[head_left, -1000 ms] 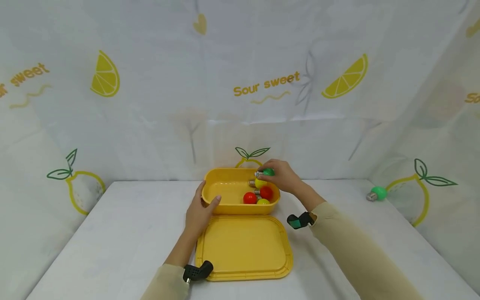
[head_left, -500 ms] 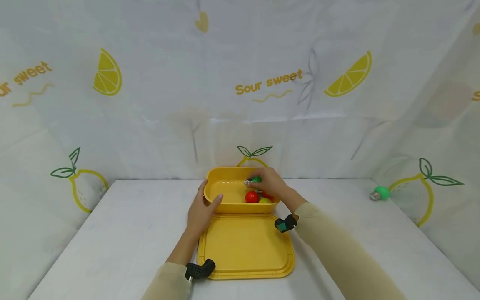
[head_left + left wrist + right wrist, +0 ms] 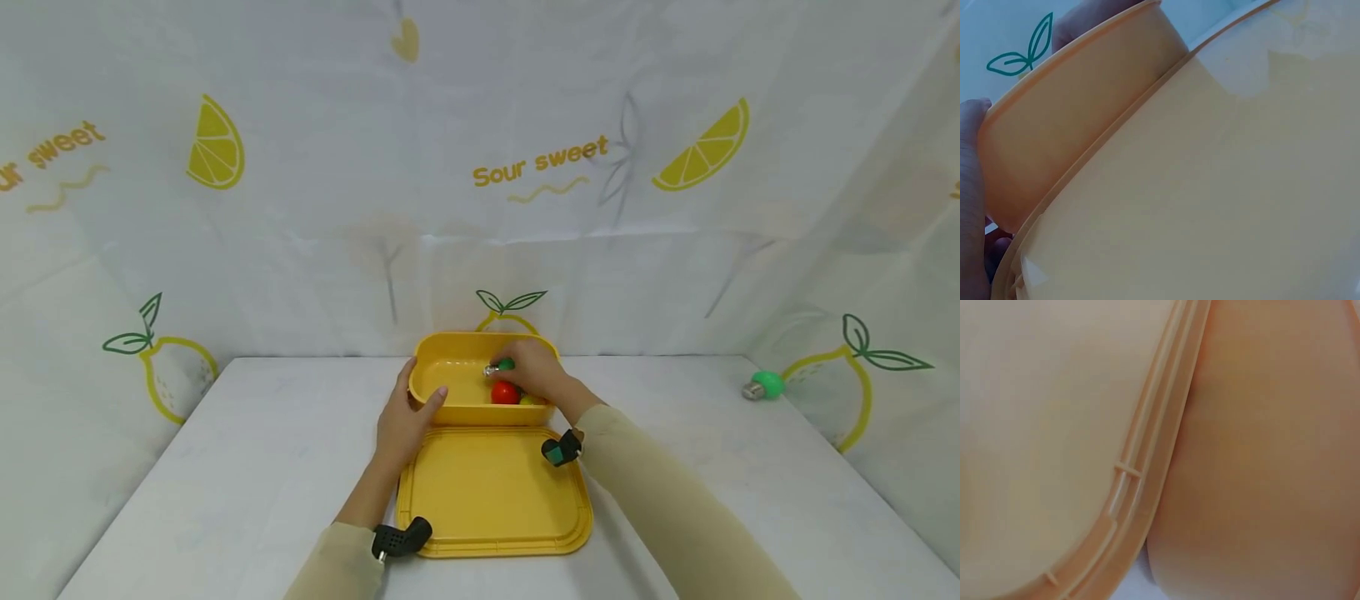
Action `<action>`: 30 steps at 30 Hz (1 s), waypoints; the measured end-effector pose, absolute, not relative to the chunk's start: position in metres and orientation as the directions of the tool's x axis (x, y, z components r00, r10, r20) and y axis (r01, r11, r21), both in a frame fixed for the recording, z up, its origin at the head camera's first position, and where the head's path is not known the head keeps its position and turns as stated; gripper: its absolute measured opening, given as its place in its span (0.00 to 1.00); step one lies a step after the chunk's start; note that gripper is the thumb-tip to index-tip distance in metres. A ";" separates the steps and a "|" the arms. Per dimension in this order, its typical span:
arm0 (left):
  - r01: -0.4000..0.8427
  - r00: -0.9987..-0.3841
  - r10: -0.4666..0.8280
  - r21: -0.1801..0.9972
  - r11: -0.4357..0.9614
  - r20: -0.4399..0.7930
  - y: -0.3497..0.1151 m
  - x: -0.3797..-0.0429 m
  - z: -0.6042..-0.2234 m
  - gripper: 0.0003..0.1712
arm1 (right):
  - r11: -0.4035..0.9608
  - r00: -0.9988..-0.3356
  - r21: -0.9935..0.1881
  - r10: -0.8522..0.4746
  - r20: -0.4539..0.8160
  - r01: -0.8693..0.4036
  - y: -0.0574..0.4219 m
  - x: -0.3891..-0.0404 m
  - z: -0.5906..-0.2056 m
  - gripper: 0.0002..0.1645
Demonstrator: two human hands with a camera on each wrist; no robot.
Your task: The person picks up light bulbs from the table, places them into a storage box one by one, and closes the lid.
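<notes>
A yellow plastic box [image 3: 450, 414] stands at the back of the table, its outer wall [image 3: 1085, 106] also filling part of the left wrist view. My left hand [image 3: 401, 421] grips the box's left end, thumb over the front rim and fingers outside. Inside the box, at its right half, my right hand [image 3: 532, 369] pinches a small green light bulb [image 3: 506, 365], metal base pointing left. Below that hand lies a red bulb [image 3: 505, 392]. Part of a yellow bulb [image 3: 531, 400] shows beside it; the hand covers other contents. The right hand does not show in the right wrist view.
A yellow lid [image 3: 495, 492] lies flat in front of the box; its ridged edge [image 3: 1154, 425] crosses the right wrist view. Another green bulb [image 3: 767, 385] lies at the table's right edge. A printed white cloth [image 3: 337, 208] hangs behind.
My right hand has come down and left into the box with the green bulb, from above its right end. The left hand keeps its grip on the box.
</notes>
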State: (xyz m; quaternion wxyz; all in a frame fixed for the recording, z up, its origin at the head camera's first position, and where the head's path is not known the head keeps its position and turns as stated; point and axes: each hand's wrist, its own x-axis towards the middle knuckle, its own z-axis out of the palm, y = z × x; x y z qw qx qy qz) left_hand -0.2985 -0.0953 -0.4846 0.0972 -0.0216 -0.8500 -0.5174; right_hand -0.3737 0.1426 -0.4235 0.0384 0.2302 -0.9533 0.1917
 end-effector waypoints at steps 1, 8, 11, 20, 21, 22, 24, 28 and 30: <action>0.136 -0.980 -0.065 0.875 0.464 0.187 -0.095 -0.298 -0.484 0.49 | 0.822 -0.892 -0.345 -0.424 0.160 -0.453 0.142 -0.374 -0.424 0.19; 0.138 -0.980 -0.060 0.871 0.471 0.188 -0.095 -0.298 -0.483 0.50 | 0.830 -0.897 -0.338 -0.416 0.152 -0.443 0.140 -0.372 -0.422 0.19; 0.142 -0.980 -0.060 0.874 0.465 0.191 -0.095 -0.298 -0.483 0.49 | 0.832 -0.898 -0.340 -0.417 0.140 -0.439 0.140 -0.369 -0.419 0.21; 0.124 -0.984 -0.056 0.882 0.454 0.168 -0.086 -0.292 -0.497 0.50 | 0.791 -0.892 -0.414 -0.405 0.198 -0.451 0.181 -0.350 -0.398 0.21; 0.130 -0.983 -0.054 0.880 0.457 0.173 -0.086 -0.292 -0.498 0.50 | 0.790 -0.894 -0.419 -0.392 0.214 -0.447 0.190 -0.348 -0.393 0.22; 0.137 -0.982 -0.056 0.877 0.461 0.182 -0.086 -0.293 -0.498 0.50 | 0.789 -0.891 -0.414 -0.386 0.239 -0.453 0.199 -0.346 -0.388 0.22; 0.145 -0.978 -0.065 0.875 0.463 0.196 -0.086 -0.294 -0.495 0.50 | 0.793 -0.886 -0.401 -0.371 0.278 -0.458 0.217 -0.343 -0.375 0.23; 0.148 -0.975 -0.074 0.866 0.478 0.208 -0.091 -0.296 -0.488 0.49 | 0.829 -0.886 -0.349 -0.330 0.324 -0.437 0.257 -0.337 -0.359 0.25; 0.146 -0.976 -0.073 0.862 0.486 0.206 -0.094 -0.297 -0.485 0.49 | 0.852 -0.893 -0.327 -0.300 0.335 -0.409 0.278 -0.333 -0.355 0.26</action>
